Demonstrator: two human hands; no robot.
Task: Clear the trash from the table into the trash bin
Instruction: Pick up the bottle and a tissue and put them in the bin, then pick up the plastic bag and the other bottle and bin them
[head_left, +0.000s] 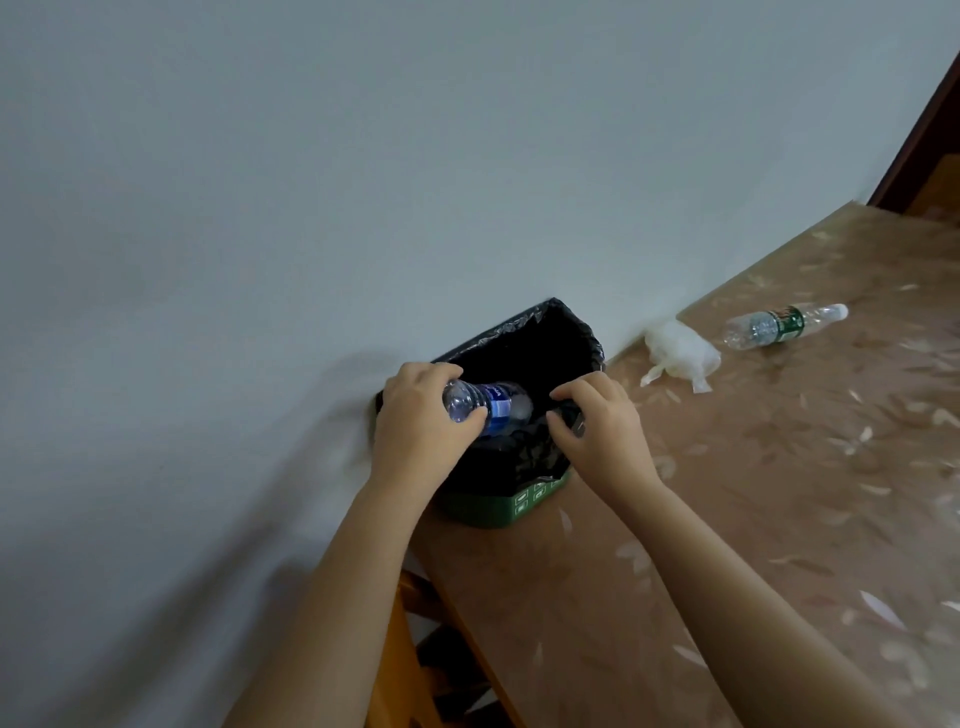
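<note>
Left hand (421, 415) grips blue-label bottle (485, 404) over trash bin (524, 506) at table (727, 519) corner; right hand (597, 426) pinches the bin's liner (535, 452). Beyond bin: one green-label bottle (779, 326), one plastic bag (680, 353).

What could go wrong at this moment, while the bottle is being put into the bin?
1. The trash bin stands at the table's corner, so a push might tip it off.
2. The right hand pinches the black liner; it could slip into the bin.
3. The left hand holds the blue-label bottle near the rim, where it may catch and fall outside.
</note>
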